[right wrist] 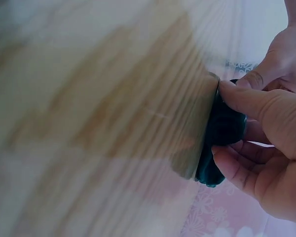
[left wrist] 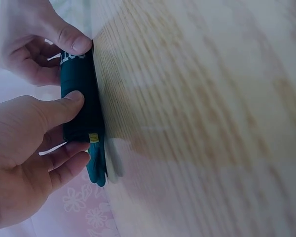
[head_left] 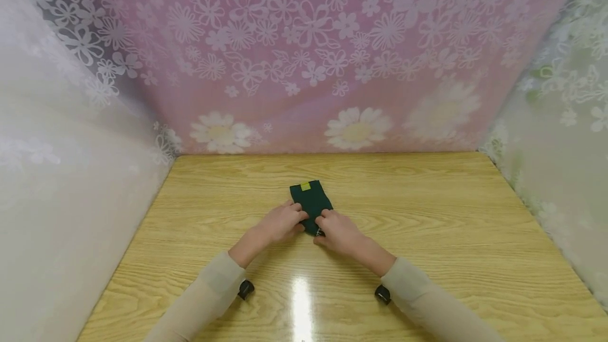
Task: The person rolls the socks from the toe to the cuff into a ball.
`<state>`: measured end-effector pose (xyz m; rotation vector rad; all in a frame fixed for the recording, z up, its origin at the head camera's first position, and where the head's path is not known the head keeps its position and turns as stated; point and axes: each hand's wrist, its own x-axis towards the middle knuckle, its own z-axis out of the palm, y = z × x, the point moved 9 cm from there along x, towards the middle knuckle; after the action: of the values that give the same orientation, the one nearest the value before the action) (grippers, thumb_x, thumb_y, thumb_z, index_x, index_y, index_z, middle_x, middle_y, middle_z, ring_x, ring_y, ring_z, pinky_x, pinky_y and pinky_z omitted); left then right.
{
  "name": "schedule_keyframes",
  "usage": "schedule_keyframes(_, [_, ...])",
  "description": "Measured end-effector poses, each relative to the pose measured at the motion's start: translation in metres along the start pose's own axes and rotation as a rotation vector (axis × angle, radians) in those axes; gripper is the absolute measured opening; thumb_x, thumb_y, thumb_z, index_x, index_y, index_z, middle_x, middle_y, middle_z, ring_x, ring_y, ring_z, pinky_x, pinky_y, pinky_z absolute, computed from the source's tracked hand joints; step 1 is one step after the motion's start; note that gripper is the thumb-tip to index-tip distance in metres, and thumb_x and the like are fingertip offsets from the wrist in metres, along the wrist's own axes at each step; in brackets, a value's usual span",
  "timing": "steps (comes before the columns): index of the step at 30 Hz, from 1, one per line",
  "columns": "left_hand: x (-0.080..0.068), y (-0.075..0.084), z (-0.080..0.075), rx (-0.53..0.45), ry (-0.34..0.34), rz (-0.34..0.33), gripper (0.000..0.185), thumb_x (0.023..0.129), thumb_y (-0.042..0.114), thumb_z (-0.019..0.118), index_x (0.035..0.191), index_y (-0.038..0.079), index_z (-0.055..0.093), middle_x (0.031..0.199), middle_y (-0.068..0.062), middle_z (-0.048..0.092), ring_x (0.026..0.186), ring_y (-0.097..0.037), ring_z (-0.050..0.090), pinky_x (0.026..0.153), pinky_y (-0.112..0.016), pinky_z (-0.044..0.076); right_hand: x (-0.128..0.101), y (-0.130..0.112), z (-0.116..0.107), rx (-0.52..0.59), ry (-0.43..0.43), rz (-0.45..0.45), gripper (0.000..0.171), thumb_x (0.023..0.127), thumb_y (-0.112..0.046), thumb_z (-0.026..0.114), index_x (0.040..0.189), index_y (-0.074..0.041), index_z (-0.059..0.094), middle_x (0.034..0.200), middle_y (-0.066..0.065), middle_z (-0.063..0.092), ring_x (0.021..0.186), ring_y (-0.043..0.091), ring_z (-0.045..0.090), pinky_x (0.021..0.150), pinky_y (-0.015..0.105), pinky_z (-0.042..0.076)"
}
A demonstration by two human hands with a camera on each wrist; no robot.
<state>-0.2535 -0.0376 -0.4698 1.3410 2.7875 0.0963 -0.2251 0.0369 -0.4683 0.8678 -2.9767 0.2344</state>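
A dark green piece of folded cloth (head_left: 312, 199) lies on the table between both hands, with a yellow patch (head_left: 305, 186) at its far end. Its near end is rolled up. In the left wrist view the roll (left wrist: 90, 106) shows white marks (left wrist: 73, 57) on one end and a small yellow tag (left wrist: 93, 138) at the other. My left hand (head_left: 282, 221) pinches one side of the roll, thumb on the near face. The right hand (head_left: 341, 231) grips the other side between thumb and fingers. From the right wrist, the roll (right wrist: 229, 123) appears partly covered by fingers.
Under the cloth is a light wood-grain table (head_left: 427, 199). A pink flowered sheet (head_left: 294, 51) hangs along its back edge, with pale sheets (head_left: 62, 173) at the sides. Small black devices (head_left: 246, 289) sit below each sleeve cuff.
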Motion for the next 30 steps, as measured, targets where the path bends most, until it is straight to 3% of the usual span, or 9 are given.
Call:
schedule_keyframes(7, [0.001, 0.000, 0.000, -0.027, 0.012, 0.002, 0.019, 0.096, 0.021, 0.067, 0.113, 0.012, 0.069, 0.102, -0.005, 0.065, 0.093, -0.020, 0.057, 0.081, -0.032, 0.052, 0.000, -0.001, -0.001, -0.021, -0.006, -0.016, 0.024, 0.089, -0.027, 0.076, 0.091, -0.005, 0.070, 0.079, 0.005, 0.053, 0.070, 0.019, 0.054, 0.064, 0.034, 0.051])
schedule_keyframes(13, [-0.004, 0.000, -0.007, -0.112, 0.078, 0.004, 0.021, 0.094, 0.018, 0.070, 0.112, 0.010, 0.063, 0.108, -0.006, 0.067, 0.099, -0.023, 0.059, 0.085, -0.034, 0.053, 0.001, -0.003, -0.002, -0.023, -0.013, -0.024, 0.020, 0.092, -0.024, 0.072, 0.093, -0.004, 0.071, 0.080, 0.007, 0.056, 0.073, 0.021, 0.057, 0.069, 0.035, 0.053])
schedule_keyframes(19, [-0.012, 0.003, -0.011, -0.034, 0.149, 0.056, 0.025, 0.093, 0.015, 0.071, 0.116, 0.010, 0.063, 0.113, -0.006, 0.060, 0.102, -0.023, 0.055, 0.089, -0.034, 0.051, 0.005, 0.000, -0.002, 0.054, -0.018, -0.031, 0.018, 0.095, -0.019, 0.067, 0.095, -0.002, 0.072, 0.079, 0.007, 0.057, 0.070, 0.019, 0.055, 0.068, 0.033, 0.052])
schedule_keyframes(22, [-0.008, 0.003, -0.011, -0.020, 0.135, 0.050, 0.024, 0.093, 0.014, 0.071, 0.116, 0.010, 0.063, 0.112, -0.006, 0.060, 0.102, -0.022, 0.056, 0.090, -0.034, 0.051, 0.007, 0.005, -0.004, 0.098, -0.033, -0.014, 0.019, 0.096, -0.017, 0.066, 0.099, 0.000, 0.072, 0.082, 0.008, 0.059, 0.073, 0.020, 0.057, 0.070, 0.035, 0.053])
schedule_keyframes(30, [0.002, -0.002, -0.001, -0.075, 0.018, -0.016, 0.025, 0.095, 0.012, 0.068, 0.119, 0.008, 0.065, 0.114, -0.007, 0.066, 0.107, -0.024, 0.060, 0.092, -0.034, 0.052, 0.008, 0.021, 0.006, 0.250, -0.087, 0.072, 0.025, 0.098, -0.017, 0.064, 0.112, 0.002, 0.069, 0.097, 0.012, 0.065, 0.085, 0.022, 0.062, 0.076, 0.039, 0.054])
